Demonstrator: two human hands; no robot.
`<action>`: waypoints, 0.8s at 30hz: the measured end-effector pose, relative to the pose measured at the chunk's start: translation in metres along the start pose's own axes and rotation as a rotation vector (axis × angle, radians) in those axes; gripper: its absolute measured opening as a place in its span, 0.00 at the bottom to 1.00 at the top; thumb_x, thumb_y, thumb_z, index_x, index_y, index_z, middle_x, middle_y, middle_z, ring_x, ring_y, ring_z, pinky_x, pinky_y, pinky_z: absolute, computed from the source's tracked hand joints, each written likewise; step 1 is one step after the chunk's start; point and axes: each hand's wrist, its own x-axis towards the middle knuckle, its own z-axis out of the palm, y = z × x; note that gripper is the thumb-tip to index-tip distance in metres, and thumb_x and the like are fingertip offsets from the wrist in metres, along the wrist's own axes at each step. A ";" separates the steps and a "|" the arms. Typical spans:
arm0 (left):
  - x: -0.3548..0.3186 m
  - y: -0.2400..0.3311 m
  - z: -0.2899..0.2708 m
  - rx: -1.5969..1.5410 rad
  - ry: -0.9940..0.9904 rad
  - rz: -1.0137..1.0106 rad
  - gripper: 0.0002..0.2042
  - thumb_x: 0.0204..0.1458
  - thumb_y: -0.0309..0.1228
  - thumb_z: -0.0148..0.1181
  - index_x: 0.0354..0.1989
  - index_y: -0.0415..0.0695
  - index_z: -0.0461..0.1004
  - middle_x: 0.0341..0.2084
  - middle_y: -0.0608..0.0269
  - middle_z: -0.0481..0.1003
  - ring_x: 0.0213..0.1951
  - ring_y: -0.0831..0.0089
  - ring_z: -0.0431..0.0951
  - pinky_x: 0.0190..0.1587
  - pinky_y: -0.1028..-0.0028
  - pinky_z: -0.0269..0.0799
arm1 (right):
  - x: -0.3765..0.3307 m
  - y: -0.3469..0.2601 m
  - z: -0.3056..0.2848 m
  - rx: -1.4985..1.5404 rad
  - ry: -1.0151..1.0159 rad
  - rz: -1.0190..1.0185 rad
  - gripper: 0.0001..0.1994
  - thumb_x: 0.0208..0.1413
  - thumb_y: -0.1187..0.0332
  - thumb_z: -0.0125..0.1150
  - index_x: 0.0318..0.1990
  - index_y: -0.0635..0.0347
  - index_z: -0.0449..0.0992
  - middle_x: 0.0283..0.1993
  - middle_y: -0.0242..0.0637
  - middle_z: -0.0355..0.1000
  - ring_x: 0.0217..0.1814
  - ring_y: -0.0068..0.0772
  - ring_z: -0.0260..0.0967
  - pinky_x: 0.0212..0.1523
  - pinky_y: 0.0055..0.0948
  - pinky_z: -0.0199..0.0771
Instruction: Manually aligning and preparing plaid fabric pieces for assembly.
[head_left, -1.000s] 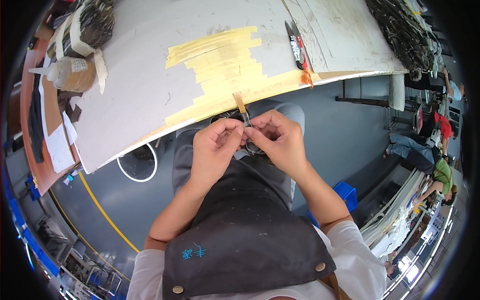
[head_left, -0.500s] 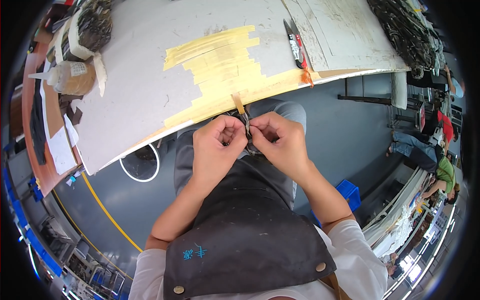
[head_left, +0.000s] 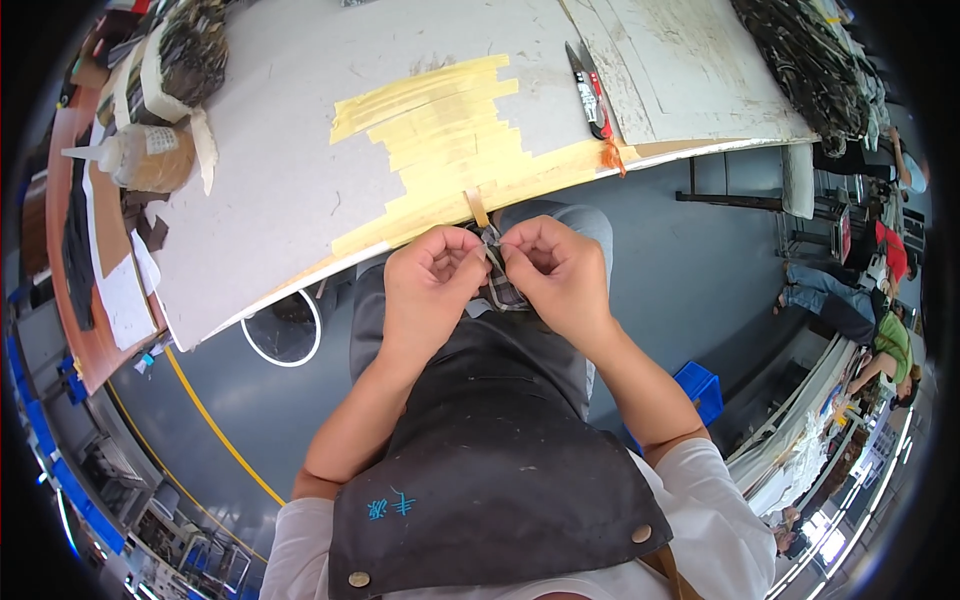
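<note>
Nearest, seen from above, is the wearer's dark brown apron [head_left: 470,455] with two round metal studs, worn over a white short-sleeved top [head_left: 700,510]. Both bare forearms reach forward to meet over the lap, just short of a table edge. The left hand [head_left: 430,285] and the right hand [head_left: 553,272] nearly touch, each with thumb and fingertips pinched together on a narrow, dark, checked piece of cloth with a pale edge [head_left: 505,290] — it lies between and below them, partly hidden by the fingers. Just beyond, a short flat tan strip [head_left: 477,207] sticks out from the edge of the pale grey worktable [head_left: 270,170]. Overlapping bands of yellow tape [head_left: 440,130] cover the tabletop's middle. To the right lie black-and-red scissors [head_left: 588,92] with an orange tassel, blades pointing away; to the left is a translucent squeeze bottle with a pale nozzle and amber contents [head_left: 155,160]. A bundle of dark strips [head_left: 810,80] sits at the far right corner. Farther off, across the grey floor — at the right rim — are people, one in a green top [head_left: 888,345].
</note>
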 end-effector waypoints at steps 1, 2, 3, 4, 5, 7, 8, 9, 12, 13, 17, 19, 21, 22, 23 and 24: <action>0.000 0.000 0.001 -0.131 0.023 -0.061 0.01 0.46 0.19 0.56 0.26 0.34 0.72 0.19 0.67 0.73 0.22 0.87 0.71 0.27 0.85 0.68 | 0.000 0.003 0.000 0.078 -0.015 0.048 0.06 0.44 0.80 0.60 0.31 0.65 0.72 0.26 0.34 0.72 0.22 0.20 0.70 0.23 0.18 0.70; 0.000 -0.001 0.000 -0.131 0.025 -0.060 0.01 0.46 0.19 0.56 0.26 0.34 0.72 0.19 0.67 0.73 0.22 0.87 0.71 0.27 0.85 0.68 | 0.002 0.002 0.001 0.155 -0.032 0.097 0.06 0.44 0.81 0.59 0.32 0.65 0.72 0.26 0.33 0.72 0.22 0.17 0.68 0.24 0.15 0.68; 0.000 -0.004 0.000 -0.063 0.024 -0.007 0.02 0.46 0.20 0.56 0.26 0.34 0.72 0.19 0.67 0.73 0.22 0.87 0.71 0.27 0.85 0.68 | 0.003 -0.002 0.000 0.155 -0.034 0.096 0.06 0.44 0.81 0.59 0.32 0.65 0.72 0.26 0.33 0.72 0.22 0.17 0.68 0.24 0.15 0.68; 0.000 -0.006 -0.001 0.005 0.024 0.047 0.02 0.46 0.20 0.56 0.26 0.34 0.72 0.19 0.66 0.73 0.23 0.86 0.71 0.27 0.85 0.68 | 0.004 -0.010 0.000 0.037 -0.024 0.011 0.06 0.44 0.81 0.59 0.31 0.65 0.72 0.27 0.33 0.71 0.22 0.17 0.68 0.23 0.16 0.68; 0.000 -0.005 -0.001 0.005 0.024 0.048 0.02 0.46 0.20 0.56 0.26 0.34 0.72 0.19 0.66 0.73 0.23 0.86 0.71 0.27 0.85 0.68 | 0.005 -0.015 -0.001 -0.081 -0.013 -0.075 0.06 0.44 0.81 0.59 0.31 0.66 0.73 0.27 0.34 0.71 0.22 0.18 0.67 0.22 0.16 0.68; 0.001 -0.003 -0.001 0.116 0.016 0.115 0.02 0.45 0.21 0.57 0.26 0.34 0.72 0.19 0.66 0.73 0.22 0.86 0.71 0.27 0.84 0.68 | 0.009 -0.010 -0.002 -0.194 -0.005 -0.225 0.06 0.43 0.80 0.60 0.31 0.65 0.72 0.26 0.35 0.71 0.22 0.22 0.69 0.22 0.19 0.69; 0.002 -0.003 -0.001 0.117 0.016 0.117 0.02 0.45 0.21 0.57 0.26 0.34 0.72 0.19 0.66 0.73 0.22 0.86 0.71 0.27 0.84 0.68 | 0.011 -0.008 -0.002 -0.306 0.003 -0.375 0.06 0.43 0.79 0.61 0.30 0.64 0.72 0.25 0.36 0.71 0.23 0.25 0.71 0.22 0.22 0.71; 0.003 -0.004 -0.002 0.170 0.018 0.166 0.02 0.45 0.21 0.57 0.26 0.34 0.72 0.18 0.66 0.73 0.22 0.86 0.71 0.27 0.84 0.67 | 0.011 -0.007 -0.001 -0.305 0.003 -0.377 0.06 0.43 0.79 0.61 0.30 0.64 0.72 0.25 0.36 0.71 0.23 0.25 0.71 0.22 0.22 0.71; 0.002 0.000 0.001 0.224 0.040 0.191 0.03 0.44 0.21 0.58 0.25 0.35 0.71 0.17 0.66 0.73 0.20 0.86 0.70 0.25 0.84 0.67 | 0.011 -0.005 0.001 -0.240 0.026 -0.342 0.05 0.43 0.81 0.60 0.30 0.67 0.73 0.25 0.36 0.71 0.20 0.22 0.68 0.21 0.18 0.69; 0.002 0.001 0.002 0.226 0.058 0.165 0.02 0.44 0.21 0.58 0.25 0.35 0.71 0.16 0.67 0.72 0.19 0.86 0.70 0.24 0.84 0.67 | 0.010 -0.004 0.002 -0.219 0.043 -0.328 0.05 0.42 0.81 0.60 0.29 0.67 0.73 0.25 0.36 0.71 0.20 0.22 0.68 0.21 0.18 0.69; 0.004 0.002 0.005 0.302 0.096 0.234 0.03 0.45 0.21 0.58 0.25 0.35 0.71 0.15 0.67 0.72 0.18 0.86 0.69 0.22 0.84 0.66 | 0.008 -0.002 0.003 -0.224 0.055 -0.323 0.03 0.46 0.80 0.59 0.30 0.67 0.72 0.25 0.35 0.71 0.23 0.20 0.68 0.24 0.16 0.68; 0.004 -0.004 0.003 0.225 0.054 0.116 0.02 0.49 0.20 0.54 0.28 0.34 0.70 0.21 0.67 0.73 0.24 0.85 0.72 0.27 0.85 0.69 | 0.006 0.001 0.006 -0.009 0.048 -0.114 0.02 0.48 0.80 0.57 0.30 0.67 0.72 0.25 0.33 0.71 0.24 0.18 0.68 0.25 0.15 0.68; 0.003 -0.007 0.001 0.207 0.054 0.111 0.02 0.49 0.20 0.54 0.28 0.34 0.70 0.21 0.66 0.73 0.23 0.85 0.72 0.27 0.85 0.69 | 0.007 0.003 0.005 0.205 0.040 0.094 0.01 0.50 0.79 0.56 0.31 0.66 0.72 0.26 0.31 0.71 0.26 0.16 0.67 0.27 0.14 0.68; 0.003 -0.008 0.001 0.189 0.054 0.106 0.02 0.50 0.20 0.54 0.29 0.34 0.70 0.21 0.66 0.73 0.23 0.84 0.73 0.27 0.85 0.69 | 0.009 0.005 0.001 0.268 0.001 0.188 0.01 0.52 0.78 0.55 0.32 0.66 0.72 0.26 0.30 0.70 0.27 0.15 0.67 0.28 0.14 0.67; 0.003 -0.008 0.000 0.189 0.056 0.107 0.02 0.50 0.20 0.54 0.29 0.34 0.70 0.21 0.66 0.73 0.23 0.84 0.73 0.27 0.85 0.69 | 0.010 0.006 -0.001 0.330 -0.041 0.282 0.02 0.53 0.77 0.54 0.32 0.66 0.72 0.26 0.29 0.70 0.27 0.14 0.66 0.29 0.13 0.67; 0.003 -0.007 0.000 0.194 0.046 0.132 0.02 0.49 0.20 0.54 0.28 0.34 0.70 0.21 0.66 0.73 0.23 0.84 0.73 0.27 0.85 0.69 | 0.008 0.004 0.001 0.324 -0.004 0.227 0.03 0.50 0.79 0.56 0.33 0.66 0.72 0.26 0.30 0.70 0.27 0.15 0.67 0.27 0.15 0.67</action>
